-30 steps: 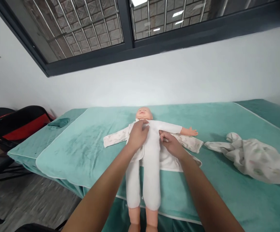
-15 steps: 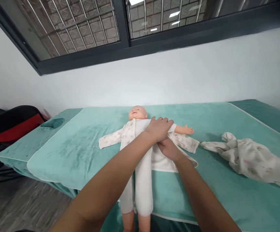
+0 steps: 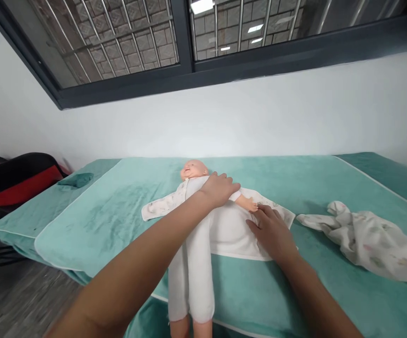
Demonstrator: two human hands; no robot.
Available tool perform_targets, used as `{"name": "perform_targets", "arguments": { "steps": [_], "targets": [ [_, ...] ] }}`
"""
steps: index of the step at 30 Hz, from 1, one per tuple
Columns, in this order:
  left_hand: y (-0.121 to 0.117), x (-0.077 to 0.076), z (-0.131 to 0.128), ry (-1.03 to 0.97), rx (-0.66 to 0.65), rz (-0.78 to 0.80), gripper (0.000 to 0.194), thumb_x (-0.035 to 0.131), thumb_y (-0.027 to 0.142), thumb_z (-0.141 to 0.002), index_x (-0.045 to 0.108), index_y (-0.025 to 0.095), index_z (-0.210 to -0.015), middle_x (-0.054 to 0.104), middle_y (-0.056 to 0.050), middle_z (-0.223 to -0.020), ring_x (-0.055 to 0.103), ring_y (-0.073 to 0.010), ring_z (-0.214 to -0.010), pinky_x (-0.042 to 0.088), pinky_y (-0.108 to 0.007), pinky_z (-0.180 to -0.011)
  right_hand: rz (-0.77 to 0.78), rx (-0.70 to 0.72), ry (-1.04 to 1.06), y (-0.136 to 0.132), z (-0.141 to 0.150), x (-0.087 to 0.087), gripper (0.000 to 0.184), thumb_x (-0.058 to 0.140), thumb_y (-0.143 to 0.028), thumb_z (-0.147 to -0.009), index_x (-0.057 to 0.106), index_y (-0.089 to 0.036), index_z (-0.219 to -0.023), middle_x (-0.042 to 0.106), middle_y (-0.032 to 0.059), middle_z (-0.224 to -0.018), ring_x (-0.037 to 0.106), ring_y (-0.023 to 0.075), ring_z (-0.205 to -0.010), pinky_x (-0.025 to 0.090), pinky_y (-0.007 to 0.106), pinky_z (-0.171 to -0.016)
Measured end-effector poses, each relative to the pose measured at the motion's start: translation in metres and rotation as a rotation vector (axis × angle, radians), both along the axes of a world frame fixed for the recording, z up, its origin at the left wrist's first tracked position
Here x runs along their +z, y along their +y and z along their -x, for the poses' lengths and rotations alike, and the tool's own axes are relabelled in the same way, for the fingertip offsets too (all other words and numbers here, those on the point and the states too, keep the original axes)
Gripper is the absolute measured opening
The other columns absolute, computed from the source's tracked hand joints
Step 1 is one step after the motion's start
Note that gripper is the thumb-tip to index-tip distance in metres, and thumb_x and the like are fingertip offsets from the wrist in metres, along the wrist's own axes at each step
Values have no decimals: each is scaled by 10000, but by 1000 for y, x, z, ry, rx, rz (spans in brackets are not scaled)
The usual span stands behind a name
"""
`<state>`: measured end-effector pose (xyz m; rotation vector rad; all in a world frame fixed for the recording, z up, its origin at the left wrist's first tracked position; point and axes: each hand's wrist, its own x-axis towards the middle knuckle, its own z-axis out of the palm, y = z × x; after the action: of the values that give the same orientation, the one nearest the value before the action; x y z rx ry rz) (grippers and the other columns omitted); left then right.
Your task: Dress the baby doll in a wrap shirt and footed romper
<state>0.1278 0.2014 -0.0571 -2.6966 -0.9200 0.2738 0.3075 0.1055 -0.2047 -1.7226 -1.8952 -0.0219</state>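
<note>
A baby doll [image 3: 193,170] in a white body suit lies on its back on a teal towel [image 3: 112,220]. An open patterned baby garment [image 3: 240,234] is spread under it. My left hand [image 3: 218,188] reaches across and curls over the doll's right-side shoulder and upper arm. My right hand [image 3: 272,230] lies flat, fingers spread, on the garment's open right panel, beside the doll's small bare hand [image 3: 251,205].
A crumpled patterned cloth [image 3: 365,239] lies to the right on the towel. A small teal folded cloth [image 3: 75,180] sits at the far left. Black and red chairs [image 3: 17,180] stand left of the bed. A white wall and a barred window are behind.
My left hand crossed from the doll's chest to its right-side shoulder. My right hand slid out from under it onto the garment panel. The doll's arm came down toward its side.
</note>
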Motion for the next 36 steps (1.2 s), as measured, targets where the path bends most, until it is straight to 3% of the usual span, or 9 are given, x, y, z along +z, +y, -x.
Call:
{"name": "perform_targets", "arguments": {
  "steps": [6, 10, 13, 17, 23, 28, 31, 33, 36],
  "targets": [
    [1, -8, -7, 20, -1, 41, 276, 556, 107, -840, 639, 205, -1084, 685, -113, -1070, 589, -286, -1026, 395, -416, -858, 230, 20, 39, -4, -31, 27, 151, 495, -348, -932, 602, -243, -909, 642, 43, -882, 595, 218, -801, 383, 341, -665],
    [3, -11, -8, 4, 19, 49, 263, 587, 129, -837, 649, 201, -1082, 683, -123, -1075, 586, -295, -1030, 392, -422, -860, 80, -60, 171, -2, -38, 44, 188, 482, -362, -928, 580, -230, -836, 644, 62, -921, 588, 206, -787, 393, 336, -680],
    [3, -10, -10, 3, 53, 41, 256, 598, 133, -839, 650, 191, -1083, 682, -131, -1079, 583, -299, -1041, 391, -430, -871, 0, -168, 426, -1, -37, 54, 204, 539, -426, -901, 589, -231, -867, 651, 45, -840, 586, 199, -739, 403, 318, -643],
    [4, -5, -12, -1, 94, 48, 262, 572, 123, -849, 652, 190, -1089, 683, -136, -1061, 585, -311, -1032, 393, -440, -855, 1, -156, 902, 9, -29, 69, 291, 617, -517, -834, 586, -232, -886, 596, -10, -673, 508, 150, -558, 370, 277, -503],
    [3, -5, -5, -45, 43, 90, 230, 571, 187, -861, 659, 232, -1069, 679, -104, -1008, 586, -298, -982, 392, -422, -828, -18, -255, 1400, 25, -22, 98, 328, 722, -453, -688, 546, -242, -866, 507, -59, -586, 438, 109, -468, 365, 249, -423],
    [12, -14, -12, -173, 210, -41, 319, 572, 123, -826, 597, 161, -1142, 652, -141, -1068, 574, -322, -1054, 405, -442, -881, 218, -27, 1446, 2, -6, 117, 385, 745, -504, -698, 525, -255, -892, 537, -54, -567, 441, 111, -409, 342, 242, -380],
    [15, -27, -26, -269, 309, -80, 381, 593, 148, -834, 544, 110, -1210, 615, -185, -1158, 572, -331, -1097, 415, -449, -921, 255, 67, 1469, -10, 17, 123, 385, 715, -536, -748, 513, -265, -932, 598, -38, -637, 541, 145, -475, 415, 262, -427],
    [13, -33, -33, -383, 317, 18, 474, 627, 199, -820, 510, 106, -1270, 574, -205, -1259, 564, -341, -1138, 417, -471, -959, 235, 143, 1493, -12, 33, 125, 365, 692, -523, -775, 512, -266, -961, 666, -6, -767, 628, 174, -600, 482, 287, -507],
    [10, -32, -31, -633, 245, 350, 490, 673, 276, -761, 563, 177, -1228, 600, -148, -1292, 570, -318, -1159, 421, -473, -1011, 211, 288, 1472, -10, 51, 124, 370, 686, -463, -783, 522, -267, -1051, 700, 53, -1073, 685, 211, -844, 546, 325, -652]
  ]
}}
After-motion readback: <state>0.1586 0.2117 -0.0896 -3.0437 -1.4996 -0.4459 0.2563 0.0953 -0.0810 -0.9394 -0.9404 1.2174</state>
